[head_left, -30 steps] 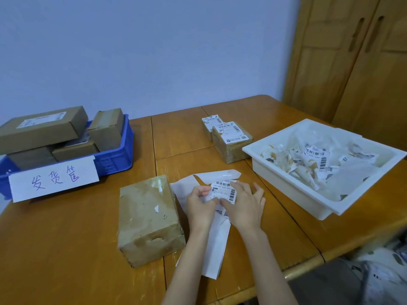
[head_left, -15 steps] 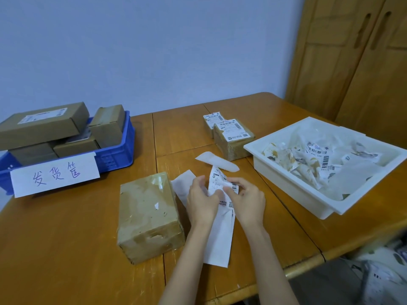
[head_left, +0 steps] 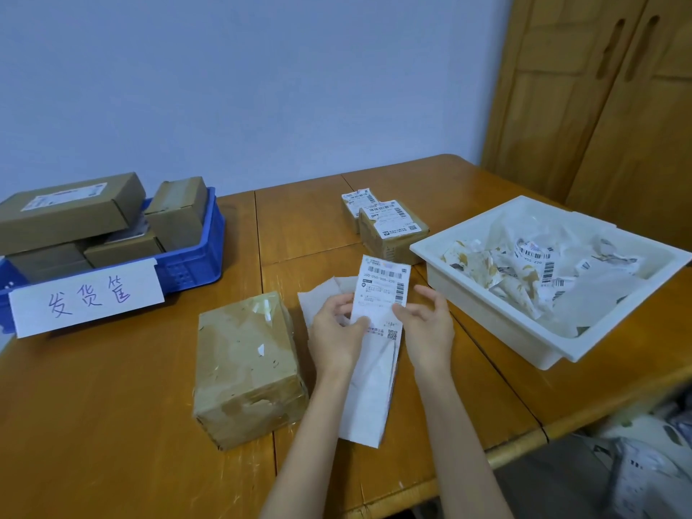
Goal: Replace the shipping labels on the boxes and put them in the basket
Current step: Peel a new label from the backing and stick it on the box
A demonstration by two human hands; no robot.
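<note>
I hold a fresh label upright over the counter, my left hand pinching its left edge with curled fingers and my right hand pinching its right edge with thumb and forefinger, its other fingers loosely spread. The backing strip hangs below it onto the counter. A bare box sits just left of my left hand, two labelled boxes lie beyond, the blue basket holds boxes far left, and a white tray of scraps stands to the right.
</note>
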